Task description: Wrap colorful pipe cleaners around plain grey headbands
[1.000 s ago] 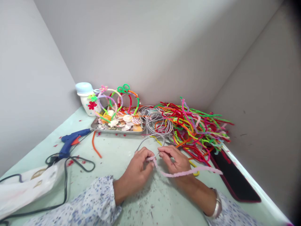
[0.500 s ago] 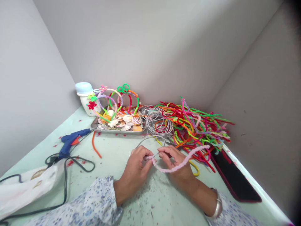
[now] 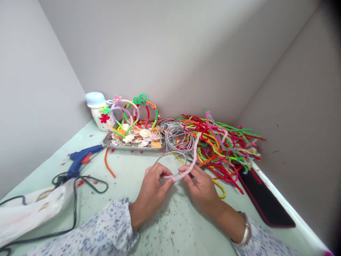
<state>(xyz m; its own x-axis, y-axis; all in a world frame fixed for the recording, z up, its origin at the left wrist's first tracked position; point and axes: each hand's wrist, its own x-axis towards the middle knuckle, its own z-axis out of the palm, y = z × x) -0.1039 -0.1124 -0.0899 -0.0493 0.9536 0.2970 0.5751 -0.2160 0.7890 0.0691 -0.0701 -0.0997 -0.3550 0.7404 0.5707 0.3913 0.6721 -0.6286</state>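
The pale pink fuzzy stem [image 3: 196,153] is above the middle of the table [image 3: 165,227], its long free end bent up toward the far edge. The person's left hand [image 3: 153,188] pinches its lower part between thumb and fingers, and the right hand [image 3: 204,188] has its fingertips closed on thin grey wire [image 3: 184,153] just beside it. Beyond them lies a wire coil [image 3: 179,140], between a metal tray [image 3: 135,148] of shells and a heap of colourful stems [image 3: 226,142]. A blue glue gun [image 3: 77,163] lies toward the left edge, a black flat object [image 3: 271,202] along the right edge. A white bottle [image 3: 99,115] stands near the far left corner.
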